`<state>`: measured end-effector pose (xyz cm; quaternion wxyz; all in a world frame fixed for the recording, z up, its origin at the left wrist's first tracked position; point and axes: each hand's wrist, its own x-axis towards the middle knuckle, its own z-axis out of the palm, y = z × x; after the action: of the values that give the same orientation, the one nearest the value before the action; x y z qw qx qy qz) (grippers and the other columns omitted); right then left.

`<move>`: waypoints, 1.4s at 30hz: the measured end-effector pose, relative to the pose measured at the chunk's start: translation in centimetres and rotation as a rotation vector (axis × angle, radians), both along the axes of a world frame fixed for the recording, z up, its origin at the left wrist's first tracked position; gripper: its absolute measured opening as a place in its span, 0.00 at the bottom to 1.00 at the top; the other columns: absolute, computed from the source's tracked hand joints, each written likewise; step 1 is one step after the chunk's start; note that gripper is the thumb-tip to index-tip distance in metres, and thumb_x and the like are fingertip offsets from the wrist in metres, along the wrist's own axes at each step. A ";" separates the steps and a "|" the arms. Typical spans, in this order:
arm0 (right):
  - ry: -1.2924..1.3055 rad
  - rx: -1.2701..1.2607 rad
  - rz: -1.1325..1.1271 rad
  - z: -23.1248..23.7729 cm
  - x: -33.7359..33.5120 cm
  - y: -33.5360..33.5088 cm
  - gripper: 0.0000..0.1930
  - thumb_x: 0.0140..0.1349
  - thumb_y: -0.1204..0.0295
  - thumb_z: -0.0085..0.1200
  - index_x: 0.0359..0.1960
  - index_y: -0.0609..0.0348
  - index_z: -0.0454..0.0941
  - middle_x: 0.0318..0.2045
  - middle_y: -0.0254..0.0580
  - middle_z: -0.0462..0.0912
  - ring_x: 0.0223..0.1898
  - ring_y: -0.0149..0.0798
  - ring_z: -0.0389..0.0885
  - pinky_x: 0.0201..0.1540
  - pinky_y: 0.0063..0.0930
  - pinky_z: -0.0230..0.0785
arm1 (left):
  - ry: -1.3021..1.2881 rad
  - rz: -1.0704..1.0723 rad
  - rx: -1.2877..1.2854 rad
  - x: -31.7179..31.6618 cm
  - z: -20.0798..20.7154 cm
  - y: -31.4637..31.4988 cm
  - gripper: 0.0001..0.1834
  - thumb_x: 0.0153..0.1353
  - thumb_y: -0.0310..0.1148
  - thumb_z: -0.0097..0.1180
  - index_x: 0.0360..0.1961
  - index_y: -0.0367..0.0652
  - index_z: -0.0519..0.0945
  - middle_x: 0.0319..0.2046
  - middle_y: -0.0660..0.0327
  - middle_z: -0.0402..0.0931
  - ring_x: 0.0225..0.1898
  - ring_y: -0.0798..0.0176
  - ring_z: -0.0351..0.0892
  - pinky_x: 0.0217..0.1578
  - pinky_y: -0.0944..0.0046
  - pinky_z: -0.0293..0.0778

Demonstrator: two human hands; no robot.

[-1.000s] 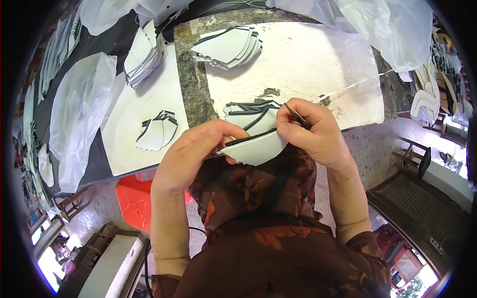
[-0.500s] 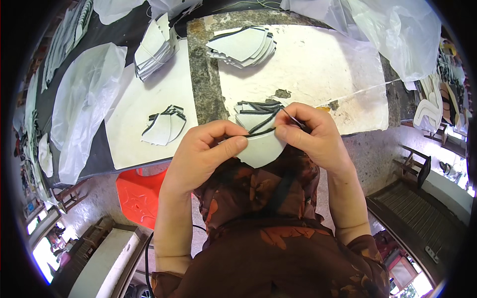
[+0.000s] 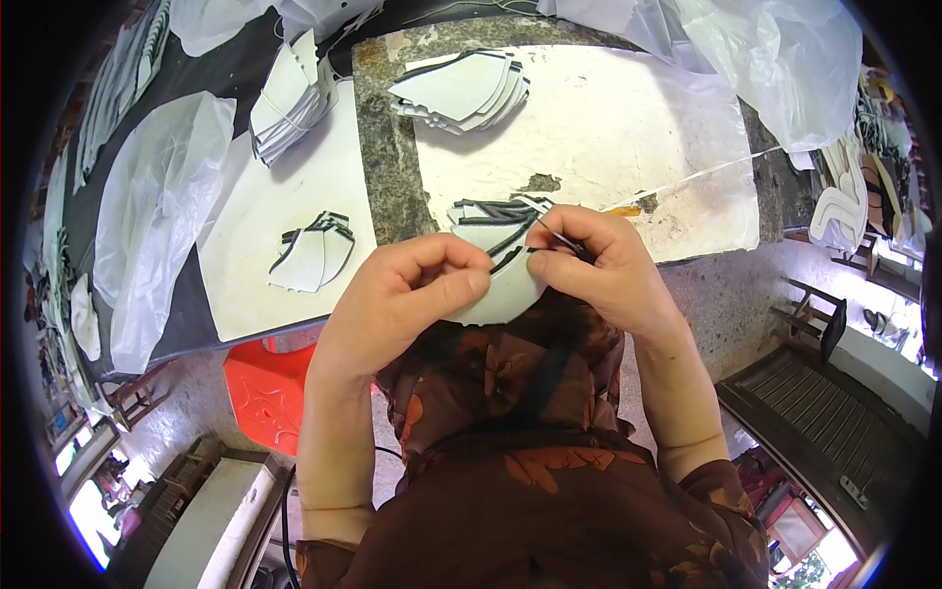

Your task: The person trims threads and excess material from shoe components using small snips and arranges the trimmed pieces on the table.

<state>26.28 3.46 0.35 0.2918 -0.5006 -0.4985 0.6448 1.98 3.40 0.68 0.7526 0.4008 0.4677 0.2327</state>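
Note:
Between my two hands, at the front edge of the table, is a curved white cut piece (image 3: 505,297) with a black strip along its upper edge. My left hand (image 3: 417,294) pinches its left end between thumb and forefinger. Closed at the other end, my right hand (image 3: 594,260) pinches the edge near the black strip. A thin, dark, shiny tool crosses that hand's fingers; its kind is unclear. Just behind lies a small pile of white pieces with black edges (image 3: 476,232), partly hidden by my hands.
A black-edged stack (image 3: 461,93) lies on the white board (image 3: 638,128). Farther left are a tied bundle (image 3: 289,103) and a small pile (image 3: 314,253). Clear plastic bags (image 3: 162,216) lie at both sides. A red stool (image 3: 265,393) stands below the table's left side.
My right hand has shifted slightly left along the piece's edge, and the thin tool's tip shows more above its fingers. The whole view has shifted a little.

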 end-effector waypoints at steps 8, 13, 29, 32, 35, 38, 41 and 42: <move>-0.055 0.016 0.019 -0.2 -0.2 0.2 0.05 0.63 0.75 0.62 0.36 0.63 0.81 0.26 0.21 0.71 0.30 0.18 0.65 0.33 0.17 0.59 | 0.056 0.043 0.040 1.2 -1.1 0.2 0.13 0.73 0.37 0.60 0.41 0.35 0.85 0.32 0.73 0.78 0.36 0.79 0.71 0.38 0.74 0.68; 0.000 -0.104 -0.048 -0.8 -0.5 0.3 0.05 0.64 0.74 0.62 0.37 0.63 0.81 0.28 0.23 0.76 0.31 0.18 0.70 0.35 0.17 0.64 | 0.035 0.066 0.073 0.9 -0.9 0.0 0.11 0.72 0.34 0.61 0.45 0.35 0.85 0.32 0.74 0.78 0.35 0.79 0.71 0.37 0.75 0.68; -0.241 0.222 -0.010 -0.2 -0.2 -0.2 0.06 0.68 0.77 0.58 0.43 0.66 0.84 0.34 0.31 0.83 0.35 0.24 0.76 0.40 0.21 0.69 | 0.441 0.262 0.323 -7.4 0.5 -1.3 0.10 0.66 0.27 0.60 0.46 0.35 0.86 0.36 0.60 0.85 0.38 0.66 0.82 0.41 0.69 0.75; -0.263 0.210 0.058 0.0 -0.3 0.1 0.06 0.69 0.77 0.58 0.44 0.66 0.84 0.38 0.43 0.87 0.41 0.35 0.84 0.46 0.29 0.74 | 0.672 0.280 0.410 -11.5 -0.1 -1.2 0.11 0.66 0.28 0.62 0.48 0.37 0.86 0.41 0.60 0.84 0.42 0.64 0.82 0.42 0.68 0.74; -0.285 0.355 0.144 0.1 -0.8 0.0 0.06 0.68 0.78 0.57 0.43 0.65 0.83 0.36 0.45 0.86 0.39 0.41 0.84 0.44 0.30 0.74 | 1.011 0.336 0.662 -10.9 -0.2 -1.4 0.14 0.66 0.29 0.63 0.51 0.38 0.86 0.45 0.61 0.83 0.46 0.64 0.80 0.42 0.68 0.74; -0.336 0.436 0.261 0.9 -0.5 -0.1 0.07 0.63 0.78 0.59 0.42 0.61 0.84 0.34 0.45 0.84 0.36 0.46 0.84 0.41 0.32 0.75 | 0.612 0.416 0.493 -8.6 -0.3 -2.0 0.16 0.68 0.28 0.62 0.56 0.41 0.84 0.49 0.64 0.80 0.47 0.71 0.78 0.45 0.71 0.74; -0.242 0.453 0.517 1.5 -0.4 -0.9 0.11 0.56 0.75 0.62 0.41 0.52 0.84 0.29 0.39 0.82 0.33 0.46 0.84 0.36 0.36 0.76 | -0.094 0.261 -0.025 -2.7 0.3 -2.3 0.20 0.71 0.27 0.59 0.62 0.38 0.80 0.49 0.62 0.82 0.49 0.74 0.79 0.53 0.71 0.75; -0.240 0.454 0.523 1.6 -0.6 -1.2 0.11 0.56 0.75 0.62 0.41 0.52 0.84 0.29 0.39 0.82 0.33 0.46 0.84 0.36 0.36 0.76 | -0.220 0.168 -0.084 -1.5 -0.4 -2.4 0.20 0.71 0.26 0.59 0.63 0.37 0.79 0.48 0.62 0.82 0.48 0.75 0.79 0.52 0.72 0.75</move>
<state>25.71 2.22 1.93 0.1602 -0.3507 -0.7708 0.5072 0.48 0.95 0.26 0.7932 0.3005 0.4239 0.3177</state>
